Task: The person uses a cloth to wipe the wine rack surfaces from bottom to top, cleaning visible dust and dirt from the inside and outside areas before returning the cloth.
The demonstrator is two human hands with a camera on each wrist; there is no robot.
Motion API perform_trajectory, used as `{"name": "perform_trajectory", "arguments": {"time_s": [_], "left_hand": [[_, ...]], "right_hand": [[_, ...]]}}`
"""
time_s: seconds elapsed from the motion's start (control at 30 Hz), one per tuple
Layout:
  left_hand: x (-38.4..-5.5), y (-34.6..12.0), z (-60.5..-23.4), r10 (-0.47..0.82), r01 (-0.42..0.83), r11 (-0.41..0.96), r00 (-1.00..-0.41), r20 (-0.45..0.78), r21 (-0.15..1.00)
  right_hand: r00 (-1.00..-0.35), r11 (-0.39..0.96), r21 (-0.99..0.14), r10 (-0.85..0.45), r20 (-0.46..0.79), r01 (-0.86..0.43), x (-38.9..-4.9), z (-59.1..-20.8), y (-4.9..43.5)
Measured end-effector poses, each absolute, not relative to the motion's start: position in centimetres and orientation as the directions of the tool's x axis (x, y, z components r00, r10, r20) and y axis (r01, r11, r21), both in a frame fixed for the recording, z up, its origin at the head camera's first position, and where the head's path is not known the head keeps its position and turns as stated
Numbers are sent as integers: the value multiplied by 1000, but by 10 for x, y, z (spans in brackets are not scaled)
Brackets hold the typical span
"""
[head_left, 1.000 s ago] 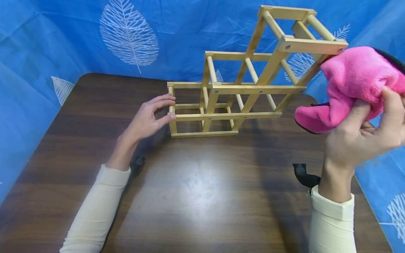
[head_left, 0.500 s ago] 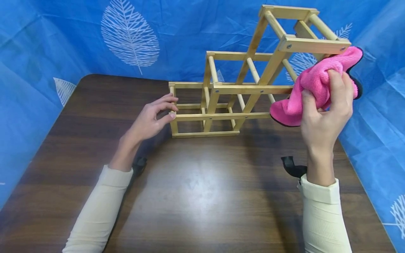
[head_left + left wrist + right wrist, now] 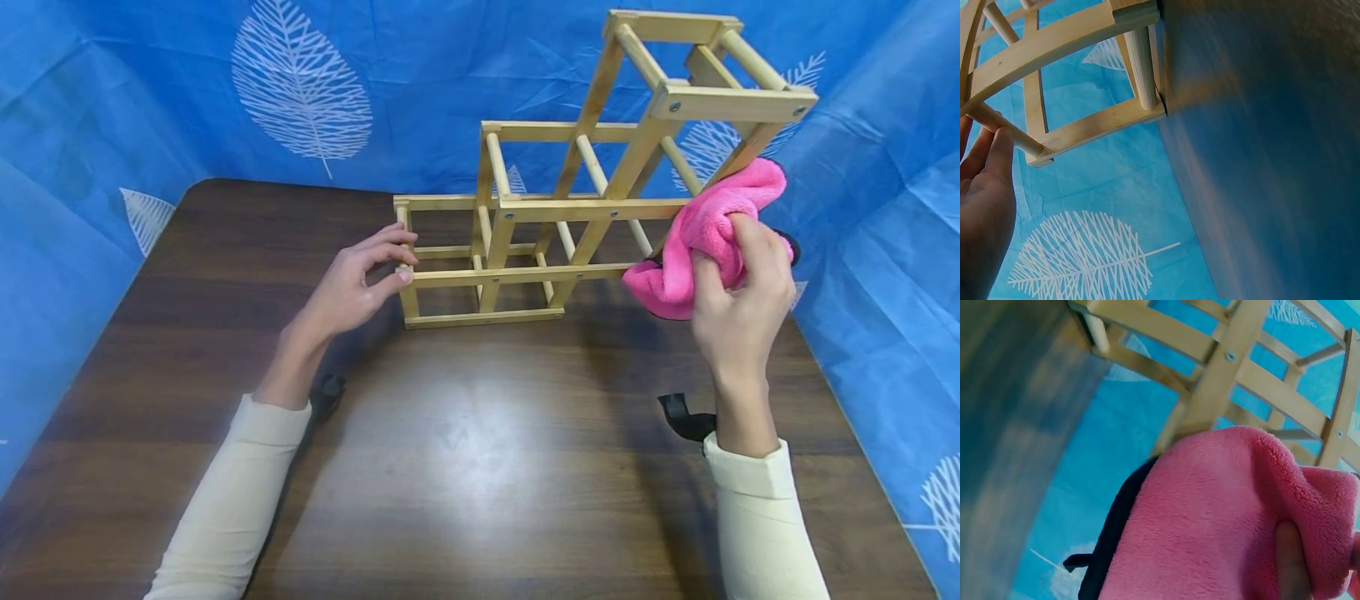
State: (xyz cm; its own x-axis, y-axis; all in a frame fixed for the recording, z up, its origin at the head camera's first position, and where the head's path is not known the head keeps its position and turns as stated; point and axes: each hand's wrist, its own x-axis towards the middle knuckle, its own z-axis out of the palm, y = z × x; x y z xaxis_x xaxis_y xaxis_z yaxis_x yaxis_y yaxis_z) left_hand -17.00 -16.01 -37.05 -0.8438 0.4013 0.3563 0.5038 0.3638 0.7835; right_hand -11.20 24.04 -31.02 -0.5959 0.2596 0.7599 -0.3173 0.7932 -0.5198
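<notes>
A stepped rack (image 3: 558,212) of pale wooden slats and dowels stands at the back of the table in the head view. At its low left end my left hand (image 3: 341,292) holds the end bar, thumb in front and fingers over it. The left wrist view has the fingertips on a round dowel (image 3: 1025,142). My right hand (image 3: 742,325) grips a bunched pink cloth (image 3: 682,258) with dark edging, against the slanted right side of the rack. Filling the lower right wrist view, the cloth (image 3: 1204,506) covers part of a slat.
A dark brown wooden table (image 3: 450,500) lies under everything. Blue sheeting (image 3: 165,83) with white leaf prints hangs behind it and along both sides. Black straps (image 3: 686,421) stick out at both wrists.
My right hand has brought the pink cloth leftward onto the rack's right side, then down along it. My left hand keeps its place on the low end.
</notes>
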Motion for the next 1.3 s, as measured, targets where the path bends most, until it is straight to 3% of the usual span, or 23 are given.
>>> {"name": "perform_trajectory", "arguments": {"time_s": [0.17, 0.53, 1.07, 1.3], "left_hand": [[-170, -161, -372, 398, 505, 362, -844, 359, 784], [-172, -158, -370, 411, 507, 359, -840, 355, 783], [-169, -161, -370, 391, 494, 361, -850, 352, 791], [-170, -160, -371, 394, 499, 373, -848, 353, 783]], "right_hand": [[-629, 787, -537, 258, 733, -303, -108, -326, 240], [-768, 804, -550, 200, 609, -226, -99, -351, 242], [-790, 813, -526, 142, 596, -251, -93, -360, 220], [-721, 812, -434, 24, 692, -390, -90, -359, 195]]}}
